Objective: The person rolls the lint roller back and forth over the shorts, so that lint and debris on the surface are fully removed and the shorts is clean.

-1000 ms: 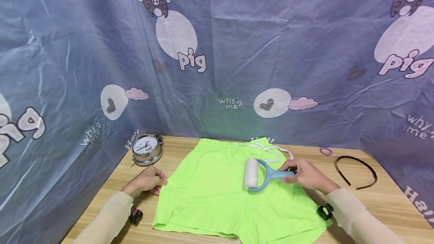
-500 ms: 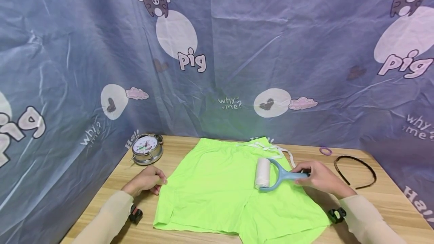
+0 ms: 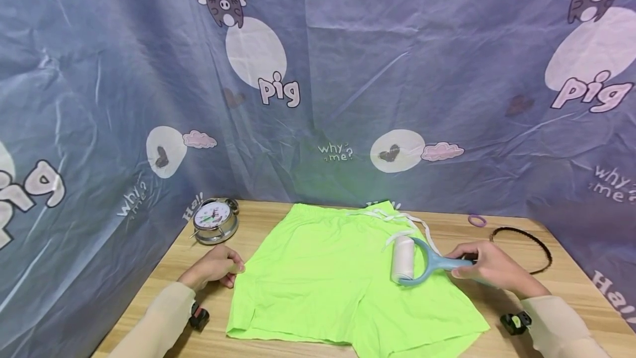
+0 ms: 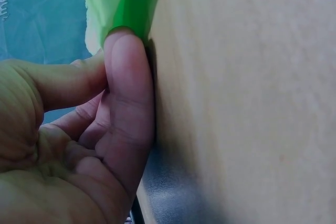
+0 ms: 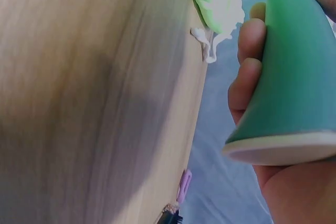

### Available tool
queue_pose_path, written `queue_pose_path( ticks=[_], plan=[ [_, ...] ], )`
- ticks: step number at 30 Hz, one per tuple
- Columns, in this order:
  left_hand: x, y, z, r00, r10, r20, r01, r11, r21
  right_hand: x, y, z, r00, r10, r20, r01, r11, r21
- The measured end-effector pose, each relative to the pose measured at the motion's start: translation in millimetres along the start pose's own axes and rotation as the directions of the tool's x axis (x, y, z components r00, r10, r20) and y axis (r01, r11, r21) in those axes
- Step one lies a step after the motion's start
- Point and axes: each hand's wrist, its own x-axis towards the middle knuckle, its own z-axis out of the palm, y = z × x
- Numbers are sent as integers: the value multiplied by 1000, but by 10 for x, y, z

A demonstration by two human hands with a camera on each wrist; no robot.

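Neon green shorts (image 3: 303, 269) with a white drawstring (image 3: 414, 220) lie spread flat on the wooden table. At their left side edge my left hand (image 3: 216, 265) pinches the fabric between thumb and index finger; the left wrist view shows the green cloth (image 4: 123, 1) at those fingertips. My right hand (image 3: 489, 267) grips the blue handle of a lint roller (image 3: 437, 262). Its white roll (image 3: 403, 258) lies over the right half of the shorts, just below the drawstring. In the right wrist view the fingers (image 5: 249, 40) wrap the flared handle (image 5: 299, 77).
A silver alarm clock (image 3: 216, 222) stands at the back left. On the right lie a purple hair tie (image 3: 477, 220) and a black headband (image 3: 544, 245), partly behind my right hand. A patterned blue-grey cloth (image 3: 348, 82) hangs along the back and sides of the table (image 3: 571, 297).
My right hand has drawn the lint roller to the right across the shorts, from near their middle toward the right edge. The left hand has kept its pinch in place.
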Motion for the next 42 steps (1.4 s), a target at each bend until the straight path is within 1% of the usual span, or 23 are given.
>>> queue_pose_path(
  ticks=[7,11,18,26,29,32,35,38,42],
  plan=[
    [3,-3,1,1000,5,2,-5,1000,8,-45,33,-86,1000,-9,20,9,1000,11],
    [11,-5,7,1000,-6,-13,6,1000,2,-76,43,-121,1000,-15,21,15,1000,3],
    [18,0,15,1000,-14,-19,15,1000,7,-178,80,-156,998,58,19,-58,998,-10],
    [8,-1,18,1000,-8,-21,8,1000,10,-302,127,-210,996,78,-40,-81,993,-87],
    [3,-5,17,1000,2,-18,-2,1000,8,-360,149,-236,994,99,-45,-103,989,-106],
    [0,-6,12,1000,8,-10,-8,1000,5,-422,192,-272,993,105,-45,-110,987,-116],
    [3,-11,3,1000,6,-2,-6,1000,-2,-487,253,-319,996,77,-53,-83,989,-118],
    [14,-14,-1,1000,-12,-4,12,1000,-14,-561,330,-374,997,56,-53,-62,990,-123],
    [27,-11,-2,1000,-28,-7,28,999,-16,-684,432,-450,995,95,-43,-100,986,-137]
  ],
)
